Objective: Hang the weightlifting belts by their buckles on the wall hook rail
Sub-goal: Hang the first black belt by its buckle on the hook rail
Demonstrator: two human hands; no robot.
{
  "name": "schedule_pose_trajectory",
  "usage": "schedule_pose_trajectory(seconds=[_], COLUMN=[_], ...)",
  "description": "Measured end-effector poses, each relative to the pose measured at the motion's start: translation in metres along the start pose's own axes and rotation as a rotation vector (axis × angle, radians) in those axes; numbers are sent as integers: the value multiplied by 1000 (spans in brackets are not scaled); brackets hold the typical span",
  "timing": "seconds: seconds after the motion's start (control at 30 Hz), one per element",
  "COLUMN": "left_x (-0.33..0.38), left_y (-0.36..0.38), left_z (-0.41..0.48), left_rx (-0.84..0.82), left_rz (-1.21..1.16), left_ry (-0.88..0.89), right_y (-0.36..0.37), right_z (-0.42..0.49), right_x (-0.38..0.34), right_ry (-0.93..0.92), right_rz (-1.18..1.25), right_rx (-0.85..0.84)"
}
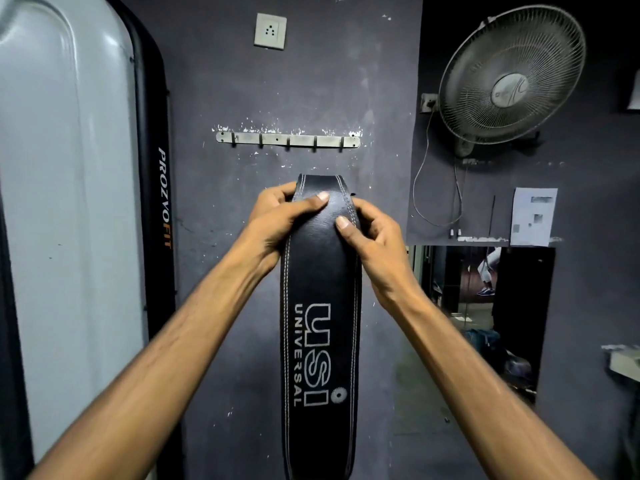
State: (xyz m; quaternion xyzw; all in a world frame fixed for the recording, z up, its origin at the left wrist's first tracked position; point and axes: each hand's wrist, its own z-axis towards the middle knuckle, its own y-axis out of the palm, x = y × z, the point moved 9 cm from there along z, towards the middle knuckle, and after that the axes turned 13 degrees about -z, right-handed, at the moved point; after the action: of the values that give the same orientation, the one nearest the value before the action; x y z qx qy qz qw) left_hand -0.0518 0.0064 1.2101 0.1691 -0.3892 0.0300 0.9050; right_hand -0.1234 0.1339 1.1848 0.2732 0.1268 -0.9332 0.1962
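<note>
Both hands — left hand (277, 216) and right hand (372, 233) — grip the upright belt (320, 306) near its top end, directly below the empty hook rail (287, 139) — buckle unseen.

Left hand (277, 216): reaching up toward 12 o'clock, thumb pressing forward, fingers curling behind.
Right hand (372, 233): gripping at 1 o'clock, thumb forward.
Forearms: both extending bare, converging.

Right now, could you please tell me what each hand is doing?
Left hand: closed on the belt.
Right hand: closed on the belt.
</note>
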Motion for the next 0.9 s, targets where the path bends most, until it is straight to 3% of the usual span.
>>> schedule_pose_trajectory(seconds=[0.1,0.23,0.3,0.37,0.53,0.7,0.83,0.9], left_x=[-8,-15,-20,-25,-35,-52,-72,-79], left_y=[5,1,-1,0,1,13,-5,-18], left_z=[-3,-2,-1,-2,-11,-39,-48,-44], left_rx=[-10,10,8,7,-54,-142,-86,-22], left_rz=[-60,-51,1,24,75,207,284,342], left_ry=[-9,3,24,24,20,-25,-136,-216], right_y=[-2,20,18,8,-5,-6,8,14], right_z=[-39,-119,-129,-114,-45,13,16,12], right_x=[19,75,94,96,79,74,85,86], right_ry=[34,154,173,182,338,510,597,553], right_rz=[8,-148,-197,-214,188,312,413,374], right_rx=[-63,-350,-404,-389,-319,-244,-179,-159])
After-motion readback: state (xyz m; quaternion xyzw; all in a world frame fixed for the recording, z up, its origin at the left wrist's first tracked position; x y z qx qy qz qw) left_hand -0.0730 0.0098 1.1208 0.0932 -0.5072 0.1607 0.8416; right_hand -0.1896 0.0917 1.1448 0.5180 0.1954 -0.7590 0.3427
